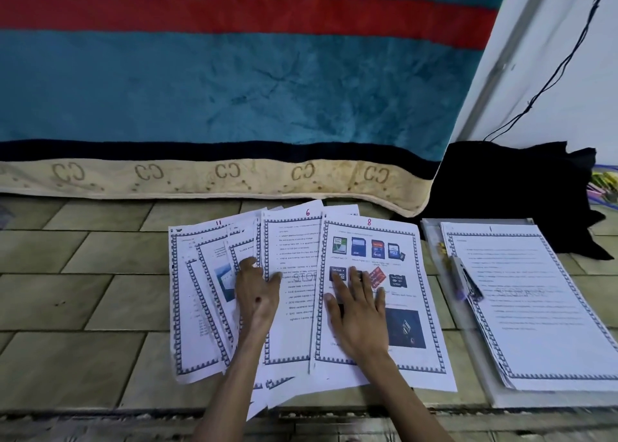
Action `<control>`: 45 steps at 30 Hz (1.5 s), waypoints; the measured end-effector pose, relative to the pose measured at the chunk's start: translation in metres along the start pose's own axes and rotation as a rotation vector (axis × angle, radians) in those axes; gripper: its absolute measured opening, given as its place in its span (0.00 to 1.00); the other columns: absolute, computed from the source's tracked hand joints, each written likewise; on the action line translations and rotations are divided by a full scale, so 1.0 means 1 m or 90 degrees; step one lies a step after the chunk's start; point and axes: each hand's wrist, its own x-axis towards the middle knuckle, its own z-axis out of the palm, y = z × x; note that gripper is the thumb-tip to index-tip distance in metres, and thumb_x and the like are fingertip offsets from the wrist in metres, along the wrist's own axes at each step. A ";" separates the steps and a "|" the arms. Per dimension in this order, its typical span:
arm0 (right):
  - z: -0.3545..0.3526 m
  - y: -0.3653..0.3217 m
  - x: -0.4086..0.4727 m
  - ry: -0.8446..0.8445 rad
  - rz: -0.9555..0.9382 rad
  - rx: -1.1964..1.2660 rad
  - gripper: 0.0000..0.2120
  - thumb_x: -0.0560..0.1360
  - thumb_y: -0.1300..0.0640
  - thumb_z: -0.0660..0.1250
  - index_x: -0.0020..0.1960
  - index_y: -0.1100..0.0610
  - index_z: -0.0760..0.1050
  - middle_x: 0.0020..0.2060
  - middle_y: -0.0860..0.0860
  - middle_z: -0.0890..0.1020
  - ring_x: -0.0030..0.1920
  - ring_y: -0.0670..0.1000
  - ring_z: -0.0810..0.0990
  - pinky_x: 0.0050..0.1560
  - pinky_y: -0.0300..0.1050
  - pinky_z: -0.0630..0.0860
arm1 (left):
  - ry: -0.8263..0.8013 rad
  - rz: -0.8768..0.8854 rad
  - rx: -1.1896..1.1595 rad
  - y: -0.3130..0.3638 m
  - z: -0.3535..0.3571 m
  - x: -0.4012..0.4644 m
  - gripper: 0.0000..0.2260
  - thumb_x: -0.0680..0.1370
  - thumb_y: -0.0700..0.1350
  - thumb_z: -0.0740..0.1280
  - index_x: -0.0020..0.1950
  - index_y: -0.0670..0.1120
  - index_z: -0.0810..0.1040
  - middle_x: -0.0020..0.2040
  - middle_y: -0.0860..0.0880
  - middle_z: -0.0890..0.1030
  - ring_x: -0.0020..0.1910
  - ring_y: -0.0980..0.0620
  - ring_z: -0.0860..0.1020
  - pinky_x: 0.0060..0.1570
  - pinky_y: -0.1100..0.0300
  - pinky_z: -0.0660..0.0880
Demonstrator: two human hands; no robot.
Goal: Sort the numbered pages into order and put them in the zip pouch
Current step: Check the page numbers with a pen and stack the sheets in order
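Observation:
Several numbered printed pages lie fanned out on the tiled floor. Page 8 (401, 261), with pictures of memory cards, is on top at the right of the fan, page 6 (294, 247) sits in the middle and page 11 (187, 274) at the left. My right hand (357, 308) presses flat on page 8 with straight fingers. Spread fingers of my left hand (255, 291) rest on the overlapping sheets beside page 6. To the right, page 1 (528, 301) lies on a clear zip pouch (431, 231), with a pen (466, 279) on the pouch's left side.
A teal blanket with a red stripe and beige border (234, 107) hangs over a mattress edge behind the pages. A black cloth (515, 187) lies at the back right under a white wall with a black cable (551, 73). Coloured items (605, 184) show at the right edge.

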 end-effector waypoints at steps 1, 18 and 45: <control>0.000 0.000 0.000 -0.003 0.001 -0.002 0.39 0.69 0.32 0.27 0.76 0.44 0.48 0.77 0.49 0.49 0.77 0.52 0.41 0.74 0.56 0.36 | -0.002 -0.006 -0.016 0.002 0.000 0.001 0.23 0.74 0.40 0.69 0.67 0.37 0.67 0.56 0.40 0.79 0.55 0.42 0.78 0.52 0.57 0.73; -0.002 0.000 0.001 -0.031 0.001 -0.041 0.46 0.62 0.31 0.17 0.76 0.43 0.42 0.77 0.49 0.44 0.76 0.51 0.38 0.72 0.55 0.33 | -0.053 0.008 0.031 0.007 -0.002 0.008 0.08 0.76 0.46 0.68 0.41 0.43 0.73 0.37 0.47 0.76 0.41 0.46 0.75 0.34 0.62 0.65; -0.143 0.047 0.027 -0.103 0.160 0.983 0.39 0.64 0.27 0.47 0.60 0.51 0.76 0.49 0.53 0.84 0.46 0.52 0.82 0.45 0.47 0.72 | -0.118 0.239 -0.268 0.116 -0.058 -0.031 0.07 0.77 0.40 0.65 0.47 0.52 0.79 0.41 0.51 0.83 0.35 0.55 0.82 0.33 0.64 0.80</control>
